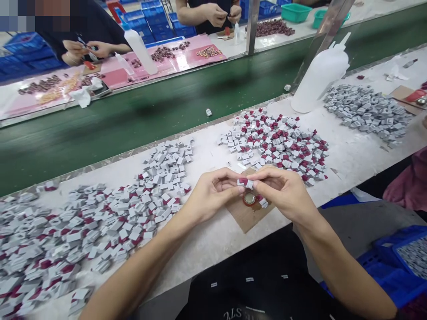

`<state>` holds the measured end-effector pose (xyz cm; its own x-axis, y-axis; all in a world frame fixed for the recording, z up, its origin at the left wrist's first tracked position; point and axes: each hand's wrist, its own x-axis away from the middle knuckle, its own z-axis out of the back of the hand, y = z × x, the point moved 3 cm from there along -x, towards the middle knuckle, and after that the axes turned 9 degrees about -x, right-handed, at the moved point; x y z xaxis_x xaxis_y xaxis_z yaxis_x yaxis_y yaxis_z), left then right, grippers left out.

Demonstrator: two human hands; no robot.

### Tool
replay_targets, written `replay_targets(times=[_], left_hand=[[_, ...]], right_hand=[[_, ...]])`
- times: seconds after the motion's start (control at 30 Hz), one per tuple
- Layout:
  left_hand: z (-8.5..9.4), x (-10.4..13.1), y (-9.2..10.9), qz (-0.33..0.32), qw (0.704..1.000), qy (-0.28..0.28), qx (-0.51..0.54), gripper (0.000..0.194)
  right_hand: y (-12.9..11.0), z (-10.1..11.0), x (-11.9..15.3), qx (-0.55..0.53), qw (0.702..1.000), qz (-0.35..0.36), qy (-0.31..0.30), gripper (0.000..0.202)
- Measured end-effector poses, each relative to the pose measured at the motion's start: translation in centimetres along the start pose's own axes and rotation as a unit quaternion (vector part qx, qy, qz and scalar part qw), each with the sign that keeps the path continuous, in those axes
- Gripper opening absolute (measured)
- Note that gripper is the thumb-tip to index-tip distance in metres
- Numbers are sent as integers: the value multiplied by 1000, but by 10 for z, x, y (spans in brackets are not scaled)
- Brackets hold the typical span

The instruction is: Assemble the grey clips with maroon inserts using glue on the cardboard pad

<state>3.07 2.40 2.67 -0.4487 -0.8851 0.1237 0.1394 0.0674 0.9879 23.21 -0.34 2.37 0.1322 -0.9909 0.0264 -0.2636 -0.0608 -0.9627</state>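
Both hands meet over a brown cardboard piece (pixel 246 220) at the table's near edge. Between their fingertips is a small grey and maroon part (pixel 245 182). My left hand (pixel 213 191) pinches its left end, and my right hand (pixel 283 189) pinches its right end. Just below, a small round dish with a reddish rim (pixel 249 198) rests on the cardboard. Another grey and maroon part (pixel 263 202) lies beside the dish, close under my right hand. Behind the hands spreads a pile of grey and maroon parts (pixel 280 142).
A large pile of mostly grey parts (pixel 110 218) covers the left side. A white squeeze bottle (pixel 320 75) stands behind, near a metal post (pixel 320 40). Another grey pile (pixel 370 113) lies right. Across the green belt (pixel 133 120), two people work with their hands.
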Motion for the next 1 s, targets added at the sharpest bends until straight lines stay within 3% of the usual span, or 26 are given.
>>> replay_targets(times=[0.1,0.2,0.3,0.4,0.43,0.57,0.67,0.83,0.93,1.0], left_hand=[[8,1,1,-11,1000,26,-13,23],[28,-1,1,-15,998,52,-32,24],[60,-6,1,-7,995,76,-60,30],[99,-14,2,-9,989,130,-72,41],[113,-17,1,-10,984,162,-72,43],[170,-30,-6,42,940,324,-101,36],[203,-42,-14,80,911,380,-140,34],[241,-72,-24,123,879,404,-220,26],[253,-90,-28,152,861,398,-279,20],[257,-99,-30,168,856,379,-310,21]], right_hand=[[-2,-5,-10,23,1000,-3,-14,10],[-3,-14,-32,72,996,2,-48,12],[-3,-31,-71,133,984,22,-113,15],[0,-57,-129,186,967,33,-171,17],[3,-66,-152,221,961,24,-165,19],[14,-99,-237,394,918,-3,-35,28],[31,-126,-279,449,893,-21,-12,29],[53,-153,-303,486,873,-21,-41,38],[47,-150,-301,472,879,8,-68,19],[36,-137,-291,454,887,27,-78,18]])
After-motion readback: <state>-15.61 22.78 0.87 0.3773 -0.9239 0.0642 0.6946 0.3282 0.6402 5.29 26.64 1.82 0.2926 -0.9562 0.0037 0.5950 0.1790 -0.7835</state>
